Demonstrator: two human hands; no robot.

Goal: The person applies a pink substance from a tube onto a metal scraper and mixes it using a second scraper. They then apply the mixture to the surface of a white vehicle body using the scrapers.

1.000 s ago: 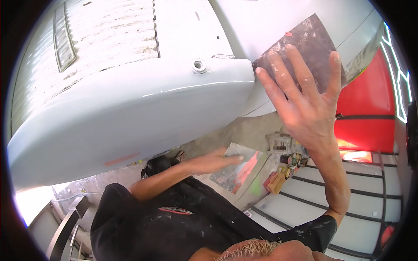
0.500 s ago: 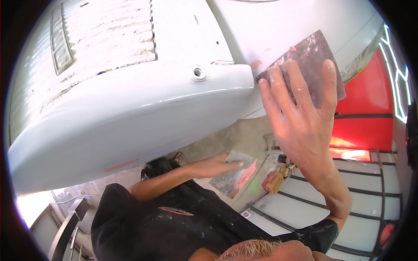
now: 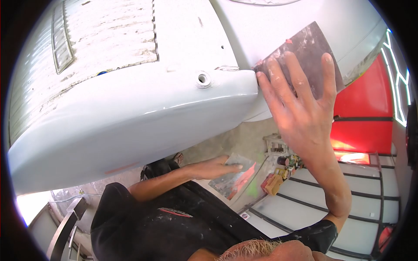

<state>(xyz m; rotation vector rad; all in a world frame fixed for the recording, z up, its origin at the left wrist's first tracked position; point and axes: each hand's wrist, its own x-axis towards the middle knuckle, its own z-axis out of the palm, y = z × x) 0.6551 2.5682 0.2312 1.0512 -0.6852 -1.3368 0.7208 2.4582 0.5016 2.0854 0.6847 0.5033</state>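
My right hand [image 3: 307,113] has its fingers spread over the back of a thin, dark flat spreader [image 3: 320,56] and holds it against the curved white body panel [image 3: 248,26]. The thumb is hidden. A small pink smear [image 3: 288,41] sits near the spreader's upper edge. Lower down, my left hand [image 3: 213,168] grips a grey mixing board [image 3: 224,185], its thumb on top and its other fingers out of sight below. Pink paste [image 3: 244,178] lies on that board.
A pale rounded fender [image 3: 143,126] with a round hole [image 3: 203,79] fills the left. Yellow and red boxes [image 3: 273,183] and a small stand [image 3: 276,143] are on the floor side at right. A red panel [image 3: 365,108] stands beyond my right hand.
My right hand and the spreader have slid up and left over the panel, and the spreader now covers most of a pink patch there. My left hand and the board have barely moved.
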